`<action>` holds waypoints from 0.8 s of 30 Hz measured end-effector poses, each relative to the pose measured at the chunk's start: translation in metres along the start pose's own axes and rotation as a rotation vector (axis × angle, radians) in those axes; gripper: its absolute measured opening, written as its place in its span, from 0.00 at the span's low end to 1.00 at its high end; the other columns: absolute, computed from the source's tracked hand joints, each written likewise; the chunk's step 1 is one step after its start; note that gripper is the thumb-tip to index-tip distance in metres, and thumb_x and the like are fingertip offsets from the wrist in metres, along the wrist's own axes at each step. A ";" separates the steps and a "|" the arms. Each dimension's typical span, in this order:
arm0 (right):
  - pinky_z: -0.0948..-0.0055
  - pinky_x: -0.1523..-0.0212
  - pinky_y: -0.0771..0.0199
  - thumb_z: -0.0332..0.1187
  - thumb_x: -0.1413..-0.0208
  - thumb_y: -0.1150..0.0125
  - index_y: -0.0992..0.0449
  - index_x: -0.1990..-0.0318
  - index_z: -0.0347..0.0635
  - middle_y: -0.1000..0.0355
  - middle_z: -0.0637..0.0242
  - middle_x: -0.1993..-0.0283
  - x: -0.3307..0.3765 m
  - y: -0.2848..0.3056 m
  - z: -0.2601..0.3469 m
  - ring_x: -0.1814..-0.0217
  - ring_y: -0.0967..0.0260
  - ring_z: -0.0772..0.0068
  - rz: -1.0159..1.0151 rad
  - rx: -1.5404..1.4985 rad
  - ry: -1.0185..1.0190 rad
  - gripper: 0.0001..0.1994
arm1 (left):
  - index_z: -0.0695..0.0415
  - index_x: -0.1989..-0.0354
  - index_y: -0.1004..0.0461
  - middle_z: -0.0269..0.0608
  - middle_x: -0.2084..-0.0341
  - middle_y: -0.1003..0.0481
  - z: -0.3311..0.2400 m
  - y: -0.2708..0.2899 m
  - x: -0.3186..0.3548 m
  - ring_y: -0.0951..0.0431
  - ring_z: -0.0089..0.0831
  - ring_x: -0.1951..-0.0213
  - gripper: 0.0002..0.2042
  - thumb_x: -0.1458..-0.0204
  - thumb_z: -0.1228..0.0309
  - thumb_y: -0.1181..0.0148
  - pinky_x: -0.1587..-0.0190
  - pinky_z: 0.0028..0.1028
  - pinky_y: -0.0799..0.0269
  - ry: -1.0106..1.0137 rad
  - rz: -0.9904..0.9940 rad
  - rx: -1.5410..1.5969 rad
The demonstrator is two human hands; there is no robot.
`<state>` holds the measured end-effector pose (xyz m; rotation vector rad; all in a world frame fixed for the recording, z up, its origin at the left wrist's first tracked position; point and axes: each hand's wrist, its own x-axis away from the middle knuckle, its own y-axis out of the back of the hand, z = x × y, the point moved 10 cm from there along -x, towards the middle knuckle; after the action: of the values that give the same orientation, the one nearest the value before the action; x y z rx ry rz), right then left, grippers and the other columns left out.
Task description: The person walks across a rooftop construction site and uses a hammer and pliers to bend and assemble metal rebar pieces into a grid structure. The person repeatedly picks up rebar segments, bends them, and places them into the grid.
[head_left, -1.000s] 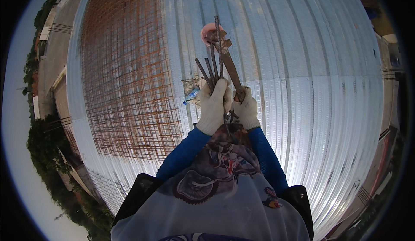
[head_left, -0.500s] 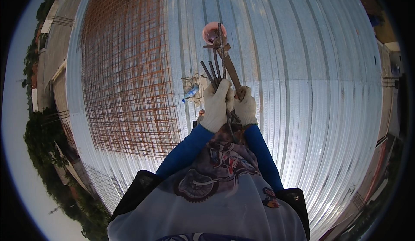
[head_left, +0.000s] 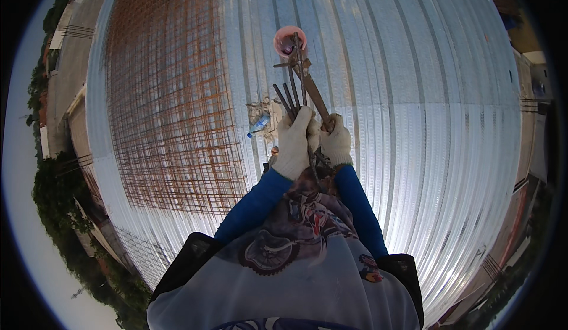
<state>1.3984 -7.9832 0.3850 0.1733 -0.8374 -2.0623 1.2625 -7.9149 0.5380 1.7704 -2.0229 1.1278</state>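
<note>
My left hand (head_left: 293,143), in a white knit glove, is closed round several short dark steel rods (head_left: 284,98) that fan out away from me. The longest one (head_left: 297,63) reaches up to the pink bucket (head_left: 277,41), overlapping it in the view. Close beside it, my right hand (head_left: 337,143), gloved too, grips the lower end of a brown hammer (head_left: 316,96). Its head lies at the far end, just behind the longest rod. Both hands are held out in front of my body, nearly touching. The fingertips are partly hidden.
Ribbed metal decking (head_left: 426,123) stretches all round me. Rusty steel mesh (head_left: 171,111) covers its left part. A clear bottle with a blue label (head_left: 258,126) lies among sandy debris (head_left: 271,110) left of my hands. Trees (head_left: 62,205) stand beyond the left edge.
The view has shifted slightly, so the bucket, rods and hammer appear a little higher and further left. Both hands keep the same grip.
</note>
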 end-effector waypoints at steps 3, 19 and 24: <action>0.49 0.58 0.21 0.41 0.43 0.33 0.25 0.50 0.47 0.22 0.49 0.63 -0.002 -0.002 -0.002 0.58 0.22 0.41 0.000 0.030 0.004 0.16 | 0.58 0.62 0.27 0.31 0.83 0.32 0.001 0.002 -0.002 0.39 0.20 0.89 0.09 0.35 0.65 0.41 0.87 0.25 0.45 0.018 0.001 0.015; 0.46 0.61 0.21 0.42 0.43 0.34 0.26 0.51 0.48 0.21 0.49 0.66 -0.014 -0.014 -0.007 0.62 0.21 0.39 0.032 0.106 0.012 0.16 | 0.58 0.63 0.27 0.31 0.82 0.31 0.002 0.013 -0.011 0.38 0.21 0.88 0.12 0.34 0.62 0.41 0.85 0.25 0.43 0.110 -0.050 0.017; 0.46 0.62 0.21 0.41 0.43 0.34 0.25 0.50 0.49 0.21 0.50 0.67 -0.015 -0.007 -0.003 0.62 0.21 0.40 0.068 0.150 -0.052 0.16 | 0.58 0.64 0.27 0.31 0.83 0.31 0.007 0.014 -0.017 0.37 0.22 0.89 0.12 0.33 0.62 0.42 0.86 0.25 0.43 0.125 -0.046 0.045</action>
<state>1.4040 -7.9702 0.3761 0.1712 -1.0173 -1.9481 1.2558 -7.9070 0.5174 1.7124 -1.8900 1.2457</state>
